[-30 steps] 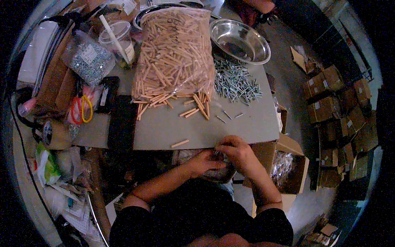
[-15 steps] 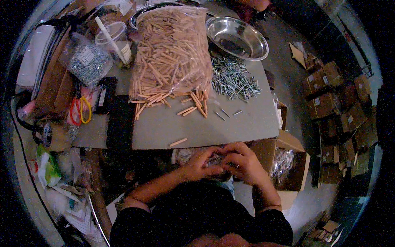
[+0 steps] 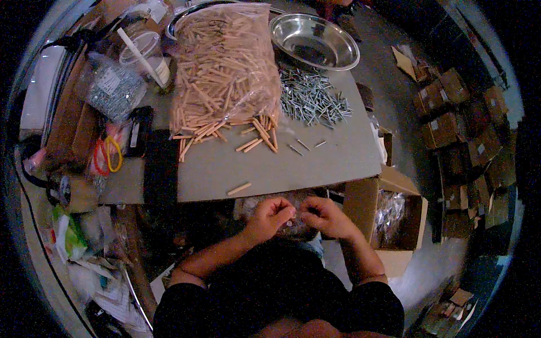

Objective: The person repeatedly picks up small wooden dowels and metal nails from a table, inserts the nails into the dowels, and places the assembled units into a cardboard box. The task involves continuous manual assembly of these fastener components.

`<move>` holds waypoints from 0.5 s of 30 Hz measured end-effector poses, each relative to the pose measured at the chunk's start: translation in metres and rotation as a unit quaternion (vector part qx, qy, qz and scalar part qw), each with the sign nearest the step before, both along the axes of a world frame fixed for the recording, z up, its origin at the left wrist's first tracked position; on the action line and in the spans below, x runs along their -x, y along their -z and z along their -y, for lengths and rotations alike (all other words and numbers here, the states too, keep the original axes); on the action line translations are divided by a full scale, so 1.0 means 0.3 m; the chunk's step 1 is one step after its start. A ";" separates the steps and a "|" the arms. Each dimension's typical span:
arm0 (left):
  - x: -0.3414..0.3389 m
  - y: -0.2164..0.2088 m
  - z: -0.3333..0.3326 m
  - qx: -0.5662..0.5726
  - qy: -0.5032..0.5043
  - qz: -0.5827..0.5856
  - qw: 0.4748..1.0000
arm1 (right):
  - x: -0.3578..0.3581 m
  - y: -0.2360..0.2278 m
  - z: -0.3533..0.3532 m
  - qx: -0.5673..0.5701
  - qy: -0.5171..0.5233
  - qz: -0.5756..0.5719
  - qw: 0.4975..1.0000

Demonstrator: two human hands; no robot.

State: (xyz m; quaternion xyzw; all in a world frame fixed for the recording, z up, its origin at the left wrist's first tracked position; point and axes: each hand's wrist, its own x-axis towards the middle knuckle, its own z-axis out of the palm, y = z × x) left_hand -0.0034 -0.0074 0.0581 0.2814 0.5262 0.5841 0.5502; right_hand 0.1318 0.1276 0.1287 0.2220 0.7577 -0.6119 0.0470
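My left hand (image 3: 272, 217) and my right hand (image 3: 327, 218) are close together just off the table's near edge, a small gap between them. Both have their fingers pinched, and whatever is in them is too small or hidden to name. Beneath them shows crumpled clear plastic (image 3: 294, 228), partly covered by the hands. A single wooden dowel (image 3: 239, 188) lies near the table edge. Farther back, a large clear bag of wooden dowels (image 3: 222, 73) spills several from its mouth. Right of it is a heap of metal screws or pins (image 3: 315, 98), with a few strays in front.
A shiny metal bowl (image 3: 315, 42) stands at the back right of the table (image 3: 315, 166). On the left are a bag of small metal parts (image 3: 115, 90), a plastic tub (image 3: 149, 59) and red and yellow loop handles (image 3: 115, 155). An open cardboard box (image 3: 360, 211) sits at right.
My hands have drawn apart from each other; before, their fingers met. The table and its things appear slightly higher and farther left in the view.
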 end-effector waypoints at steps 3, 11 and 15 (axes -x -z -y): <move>-0.019 -0.006 -0.015 0.007 -0.027 0.046 0.999 | -0.055 0.038 -0.022 0.039 0.043 0.022 0.998; 0.003 0.204 -0.068 -0.018 0.137 -0.413 0.900 | -0.451 0.076 -0.214 -0.203 0.283 0.075 0.935; -0.033 0.242 -0.087 -0.101 0.160 -0.533 0.825 | -0.573 -0.081 -0.228 -0.486 0.343 0.234 0.769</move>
